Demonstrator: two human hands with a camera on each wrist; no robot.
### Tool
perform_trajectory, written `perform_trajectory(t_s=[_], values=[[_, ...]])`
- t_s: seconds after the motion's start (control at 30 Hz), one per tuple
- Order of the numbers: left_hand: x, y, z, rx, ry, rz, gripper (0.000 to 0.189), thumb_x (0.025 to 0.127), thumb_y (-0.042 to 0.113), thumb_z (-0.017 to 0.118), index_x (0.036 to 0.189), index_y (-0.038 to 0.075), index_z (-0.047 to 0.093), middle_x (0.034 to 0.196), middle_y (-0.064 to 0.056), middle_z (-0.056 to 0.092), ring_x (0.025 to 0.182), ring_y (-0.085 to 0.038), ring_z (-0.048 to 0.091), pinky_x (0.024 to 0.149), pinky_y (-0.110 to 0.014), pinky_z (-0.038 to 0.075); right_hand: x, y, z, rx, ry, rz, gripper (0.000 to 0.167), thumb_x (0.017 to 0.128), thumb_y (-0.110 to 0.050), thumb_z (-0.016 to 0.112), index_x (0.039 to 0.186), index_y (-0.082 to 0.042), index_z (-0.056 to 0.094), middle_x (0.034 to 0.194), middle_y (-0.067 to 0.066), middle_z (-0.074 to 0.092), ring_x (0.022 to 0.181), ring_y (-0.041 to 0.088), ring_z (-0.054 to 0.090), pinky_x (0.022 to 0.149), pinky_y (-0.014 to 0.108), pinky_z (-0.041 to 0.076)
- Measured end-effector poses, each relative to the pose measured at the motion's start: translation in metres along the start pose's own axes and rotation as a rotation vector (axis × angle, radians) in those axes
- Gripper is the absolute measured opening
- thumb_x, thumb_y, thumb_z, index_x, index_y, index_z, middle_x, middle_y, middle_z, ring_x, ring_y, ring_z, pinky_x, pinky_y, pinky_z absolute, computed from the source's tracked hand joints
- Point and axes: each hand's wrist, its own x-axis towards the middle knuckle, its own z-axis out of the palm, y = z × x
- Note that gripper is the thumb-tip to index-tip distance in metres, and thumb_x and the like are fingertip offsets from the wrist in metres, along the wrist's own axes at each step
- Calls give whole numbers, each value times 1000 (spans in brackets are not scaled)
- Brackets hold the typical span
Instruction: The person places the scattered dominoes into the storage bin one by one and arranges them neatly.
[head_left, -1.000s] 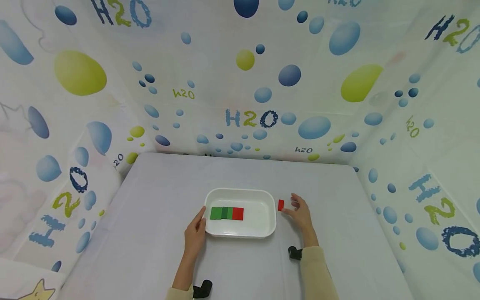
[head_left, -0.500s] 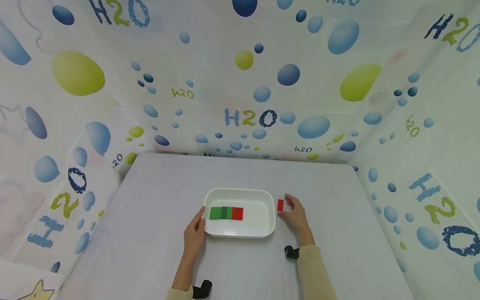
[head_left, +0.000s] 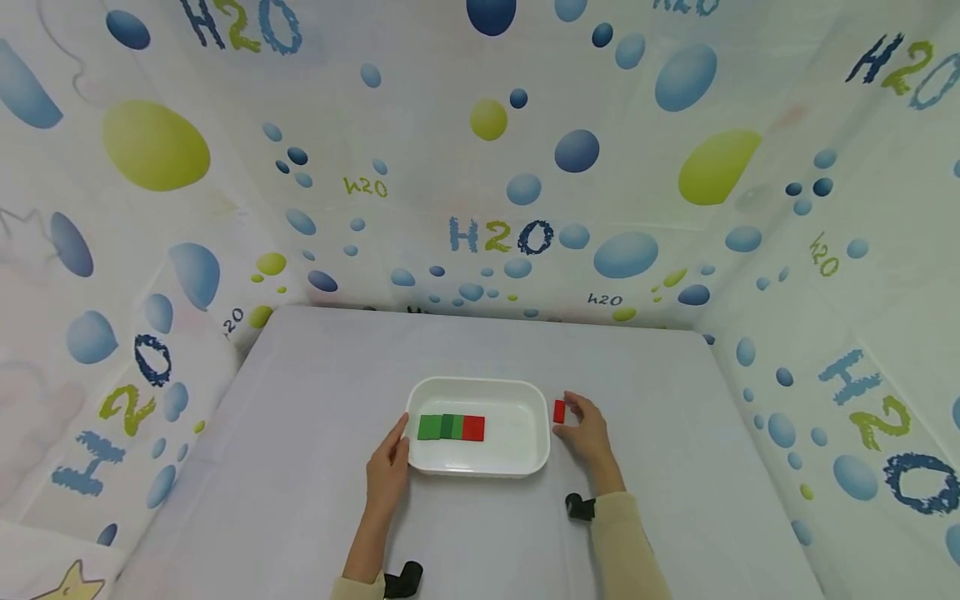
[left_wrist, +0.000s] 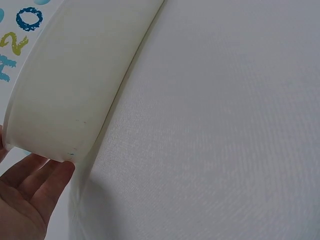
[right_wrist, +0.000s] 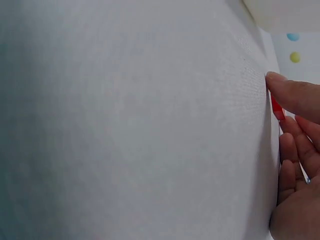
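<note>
A white rectangular tray [head_left: 517,470] stands mid-table in the head view. My left hand [head_left: 388,471] grips its left end; in the left wrist view its fingers [left_wrist: 55,185] press against the tray's outer wall. Inside the tray, green blocks [head_left: 429,427], one part darker [head_left: 447,427], join a red block [head_left: 473,428] in a row. Just right of the tray is a small red block [head_left: 559,412]. My right hand [head_left: 588,433] pinches it by its near and far ends between thumb and fingers. The right wrist view shows the thumb [right_wrist: 295,95] partly hiding this red block [right_wrist: 277,107].
A white cloth covers the table [head_left: 315,358]. Printed curtains [head_left: 420,125] with blue and green dots enclose the back and both sides. Black cameras [head_left: 580,507] sit on the wrists.
My right hand has moved left, and its thumb and fingers have come around the small red block from behind and in front. The left hand and the tray have stayed in place.
</note>
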Motion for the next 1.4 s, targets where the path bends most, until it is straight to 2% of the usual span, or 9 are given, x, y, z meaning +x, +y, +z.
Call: perform_trajectory(t_s=[0.23,0.57,0.87,1.03,1.17,1.4], values=[[0,0,0,4,2,-4,43,103,17,45,146,19,48,152,-9,43,142,-32,39,113,-50,37,-2,-2,2,-5,26,-22,66,76,2,78,137,-2,54,136,19,57,129,36,49,112,46,40],[-1,-1,0,14,16,1,43,103,16,46,145,18,49,151,-10,45,140,-33,41,112,-50,38,-6,1,4,34,93,-28,51,80,-5,78,128,0,59,128,20,57,119,35,54,109,51,41],[1,-3,0,-4,6,7,43,103,16,46,146,18,48,152,-10,44,141,-33,39,113,-50,37,-9,0,4,51,146,-63,51,80,-3,77,127,4,59,124,22,57,114,36,56,106,50,43],[1,-2,0,-1,-4,12,43,104,16,45,146,17,47,152,-11,43,142,-34,38,113,-50,37,-9,1,3,89,138,-18,53,79,0,77,128,4,58,125,22,56,113,35,59,101,46,50],[1,-2,0,-4,-4,6,43,103,16,46,146,18,47,152,-10,43,142,-33,39,113,-49,37,-12,0,2,121,124,41,54,78,0,77,128,2,59,125,22,56,113,35,59,100,47,50],[1,-2,0,-5,-9,9,43,103,17,45,146,18,47,152,-10,43,142,-33,38,113,-50,36,-17,-2,2,128,97,65,52,77,0,77,126,1,60,120,23,62,111,36,62,99,49,50]])
